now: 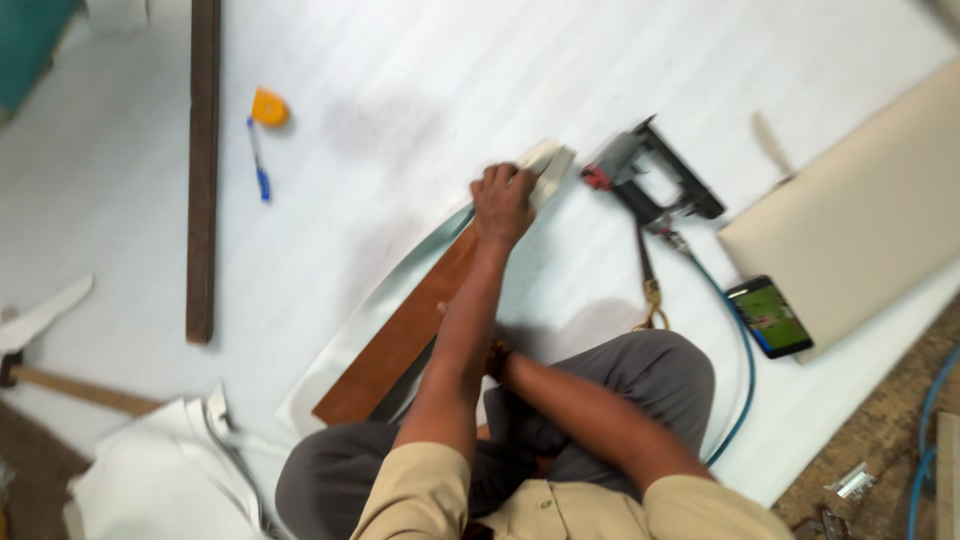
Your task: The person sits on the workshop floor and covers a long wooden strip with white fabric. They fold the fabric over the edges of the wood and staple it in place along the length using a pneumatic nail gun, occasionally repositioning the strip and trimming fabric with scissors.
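on the white sheet (420, 110) | left hand (503, 203) fist closed on pale strip (545, 170) atop brown board (410, 335) | right hand hidden under left arm, grip cannot be told | staple gun (650, 180) near

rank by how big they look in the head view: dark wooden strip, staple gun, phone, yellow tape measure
1. dark wooden strip, longest by far
2. staple gun
3. phone
4. yellow tape measure, smallest

All lie on the same white sheet, so nearness hardly skews the order.

One staple gun (650, 180), one phone (770, 317), two wooden strips (203, 170), perhaps one tape measure (269, 108).
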Demonstrator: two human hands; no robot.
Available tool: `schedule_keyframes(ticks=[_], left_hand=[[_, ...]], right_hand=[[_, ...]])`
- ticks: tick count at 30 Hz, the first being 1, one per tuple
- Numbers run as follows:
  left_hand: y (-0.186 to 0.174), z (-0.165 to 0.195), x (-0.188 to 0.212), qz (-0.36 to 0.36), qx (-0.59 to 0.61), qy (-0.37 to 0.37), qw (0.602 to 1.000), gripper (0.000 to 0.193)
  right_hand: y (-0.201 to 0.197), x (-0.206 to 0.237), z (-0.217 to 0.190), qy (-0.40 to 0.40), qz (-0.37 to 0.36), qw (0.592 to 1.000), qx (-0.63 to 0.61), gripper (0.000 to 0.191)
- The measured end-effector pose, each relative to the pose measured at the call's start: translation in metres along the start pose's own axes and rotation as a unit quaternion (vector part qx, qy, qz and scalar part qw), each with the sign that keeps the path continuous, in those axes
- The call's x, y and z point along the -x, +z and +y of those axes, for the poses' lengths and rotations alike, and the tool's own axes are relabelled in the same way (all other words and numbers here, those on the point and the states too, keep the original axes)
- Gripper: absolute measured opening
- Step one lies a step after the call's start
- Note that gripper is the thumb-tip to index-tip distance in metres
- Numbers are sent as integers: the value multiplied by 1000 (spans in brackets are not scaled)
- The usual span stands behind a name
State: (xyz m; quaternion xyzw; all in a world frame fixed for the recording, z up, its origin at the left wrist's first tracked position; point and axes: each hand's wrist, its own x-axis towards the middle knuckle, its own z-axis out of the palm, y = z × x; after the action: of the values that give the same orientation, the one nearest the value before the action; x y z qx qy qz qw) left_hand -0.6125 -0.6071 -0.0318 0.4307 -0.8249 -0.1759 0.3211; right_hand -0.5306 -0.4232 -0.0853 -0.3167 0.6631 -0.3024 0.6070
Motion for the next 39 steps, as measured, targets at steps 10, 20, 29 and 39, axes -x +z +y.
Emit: schedule_keyframes(ticks=[10, 20, 29, 39], left_hand=[[-80, -31, 20, -137, 47, 85, 986, 63], [-163, -25, 102, -444, -233, 127, 856, 104], [-139, -42, 128, -405, -133, 62, 902, 96], [-136, -20, 111, -446, -197, 7, 873, 94]], right_hand=[[-52, -41, -69, 4, 351, 936, -27, 49], [-178, -98, -150, -23, 309, 944, 111, 58], [-86, -40, -52, -77, 392, 915, -61, 50], [-25, 53, 14, 77, 239, 968, -27, 30]])
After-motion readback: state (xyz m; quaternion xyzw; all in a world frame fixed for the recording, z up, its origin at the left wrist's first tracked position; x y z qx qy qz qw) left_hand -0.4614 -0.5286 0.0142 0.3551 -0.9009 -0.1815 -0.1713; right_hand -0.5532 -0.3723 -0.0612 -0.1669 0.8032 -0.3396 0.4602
